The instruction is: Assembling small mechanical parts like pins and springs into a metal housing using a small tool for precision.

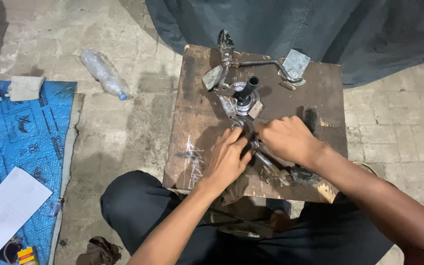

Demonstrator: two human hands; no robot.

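Observation:
On a worn wooden stool top (pixel 197 113) lies a greasy metal assembly (pixel 244 98) with a black shaft standing up through a round hub and bent arms ending in flat plates. My left hand (pixel 226 159) and my right hand (pixel 285 140) meet just below the hub, both closed around a small metal part on a long rod (pixel 271 167) that runs toward me. My fingers hide what exactly they pinch.
A crushed clear plastic bottle (pixel 103 72) lies on the concrete floor at the left. A blue tarp (pixel 20 137) with white papers (pixel 11 203) covers the far left. A dark cloth (pixel 295 24) hangs behind the stool. My knees are under the stool's near edge.

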